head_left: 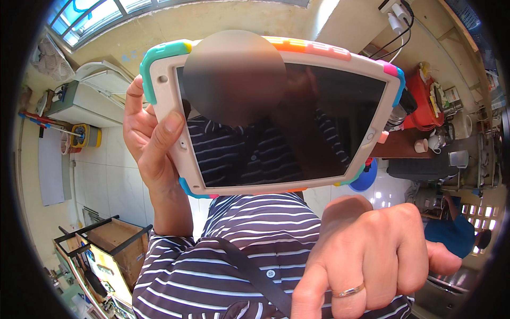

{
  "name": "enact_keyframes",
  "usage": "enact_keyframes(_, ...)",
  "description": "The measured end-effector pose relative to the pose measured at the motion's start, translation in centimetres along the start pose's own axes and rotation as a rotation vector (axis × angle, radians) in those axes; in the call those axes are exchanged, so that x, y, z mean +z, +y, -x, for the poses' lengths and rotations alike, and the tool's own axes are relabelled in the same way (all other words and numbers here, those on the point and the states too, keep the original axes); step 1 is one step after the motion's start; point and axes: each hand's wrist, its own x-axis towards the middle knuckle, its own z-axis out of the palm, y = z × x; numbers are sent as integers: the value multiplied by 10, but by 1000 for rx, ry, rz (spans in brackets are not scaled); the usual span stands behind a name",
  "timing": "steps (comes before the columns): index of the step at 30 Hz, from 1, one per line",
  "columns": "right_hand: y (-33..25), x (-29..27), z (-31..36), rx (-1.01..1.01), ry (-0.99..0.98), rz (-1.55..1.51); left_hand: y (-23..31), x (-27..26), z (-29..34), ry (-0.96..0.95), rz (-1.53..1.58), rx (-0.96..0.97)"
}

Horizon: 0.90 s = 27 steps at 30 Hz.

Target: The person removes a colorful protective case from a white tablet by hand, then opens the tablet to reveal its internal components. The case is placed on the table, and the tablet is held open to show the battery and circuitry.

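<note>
Left hand clamping tablet; glossy black screen, pale multicolour-cornered case extending rightward from grip. Right hand curling; closure indeterminable.

Tablet before torso; mop bucket left, cup right.

A tablet in a pale case is held sideways in the left hand, gripped at its left edge, thumb on the front frame. The screen is dark, mirroring pale stripes. Coloured bumpers cap the corners, teal upper left, magenta and blue upper right; orange marks the top edge.
</note>
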Motion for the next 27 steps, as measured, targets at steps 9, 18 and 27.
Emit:
enact_keyframes(9,3,6,-6,-7,32,-37,-6,-2,3,-12,12,5)
enact_keyframes(18,-29,-20,-15,61,-149,68,-11,1,6,-12,140,-6)
enact_keyframes(27,-129,-76,80,-375,679,1185,-24,-12,8,-12,112,-58)
